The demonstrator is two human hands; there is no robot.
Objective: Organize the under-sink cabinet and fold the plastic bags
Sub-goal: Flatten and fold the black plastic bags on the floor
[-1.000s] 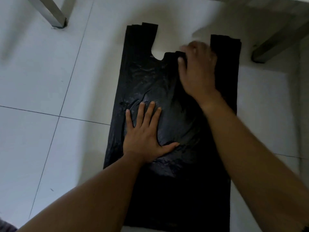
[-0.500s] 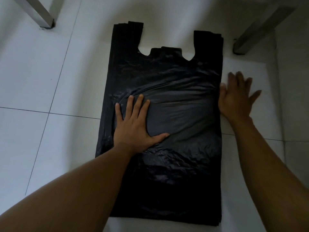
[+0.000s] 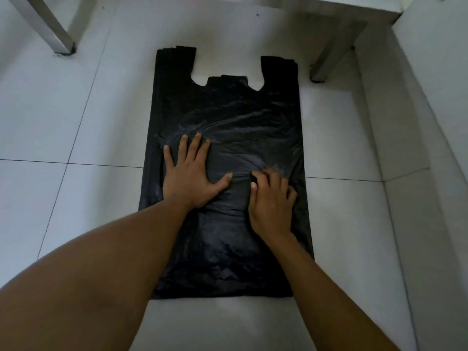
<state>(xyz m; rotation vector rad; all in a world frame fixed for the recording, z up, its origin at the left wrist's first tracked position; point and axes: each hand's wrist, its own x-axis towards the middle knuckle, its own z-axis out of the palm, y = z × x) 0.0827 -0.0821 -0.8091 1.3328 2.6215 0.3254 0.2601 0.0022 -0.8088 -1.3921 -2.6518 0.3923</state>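
Left hand (image 3: 188,177) presses the black bag (image 3: 228,115), fingers straight; right hand (image 3: 272,202) rests on it (fingertips blurred, grip unclear).

Both forearms enter from the bottom edge, which cuts them off, and nothing more of the person shows. The left hand (image 3: 188,178) lies flat on the middle of a black plastic bag (image 3: 228,117), hiding the plastic beneath it. The left forearm covers the bag's lower left edge, and the right forearm hides its lower right corner. The right hand (image 3: 272,206) has blurred fingertips (image 3: 268,172), so it is unclear whether they pinch the plastic or only press it. Thin layered edges at the bag's handles (image 3: 176,59) hint at a stack, but the layers cannot be counted. The top edge cuts off a metal leg (image 3: 48,26) at upper left.
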